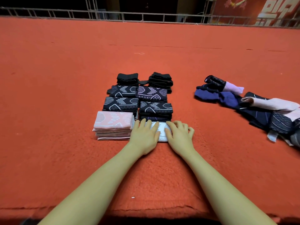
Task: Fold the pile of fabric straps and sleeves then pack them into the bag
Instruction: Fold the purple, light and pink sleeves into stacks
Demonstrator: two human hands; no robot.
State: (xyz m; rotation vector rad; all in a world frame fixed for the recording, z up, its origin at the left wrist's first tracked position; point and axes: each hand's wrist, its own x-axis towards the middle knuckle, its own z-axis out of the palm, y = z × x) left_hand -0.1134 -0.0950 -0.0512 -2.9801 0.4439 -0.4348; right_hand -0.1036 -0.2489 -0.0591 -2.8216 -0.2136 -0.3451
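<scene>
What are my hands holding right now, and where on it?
Nothing is gripped. Both hands, left and right, press flat on a folded white sleeve, one on each end.

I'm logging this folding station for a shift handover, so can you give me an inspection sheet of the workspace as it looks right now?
Surface: orange-red carpet, fuzzy; a loose thread lies far off.
Job's things: folded stacks in two columns, black at the far end, dark patterned in the middle, pink stack nearest on the left; white piece under both hands; unfolded pile at right. No bag seen.
Clutter: small white speck on the near carpet.
Grips: left hand and right hand press flat on the white piece.
Cables: nothing seen.
Surroundings: metal railing along the far edge; red banner top right.
</scene>
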